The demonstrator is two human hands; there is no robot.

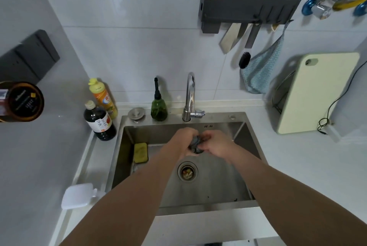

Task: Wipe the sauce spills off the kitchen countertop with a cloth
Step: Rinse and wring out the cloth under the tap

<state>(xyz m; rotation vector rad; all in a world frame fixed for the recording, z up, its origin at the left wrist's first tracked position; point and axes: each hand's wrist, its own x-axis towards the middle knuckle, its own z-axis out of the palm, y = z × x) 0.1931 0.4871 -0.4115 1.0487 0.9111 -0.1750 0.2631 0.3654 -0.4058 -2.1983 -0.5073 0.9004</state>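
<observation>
Spreading white around everything, the table [297, 166] runs along the tiled wall and carries a steel sink [218, 204] set into its middle. Above the sink basin both bare forearms reach forward and meet under the tap [190, 96]. A pale green cutting board [317, 94] leans against the wall on the right, and a blue checked towel [262, 70] hangs beside it under a dark knife rack [248, 7]. At the sink's left rear corner stand a dark sauce bottle [100, 122], a yellow dish soap bottle [103, 98] and a green pump bottle [158, 106]. A white lid-like dish [77, 196] lies on the table at the sink's left front, and a yellow sponge [140, 152] rests inside the basin on its left ledge. The drain strainer [187, 172] sits just below the hands and holds scraps. The left hand [183, 142] is clenched around a small dark grey cloth [195, 143], fingers curled over it. The right hand [215, 146] grasps the same cloth from the other side, fingers bent around the bunched wad, the two hands touching with the cloth squeezed between them over the sink.
</observation>
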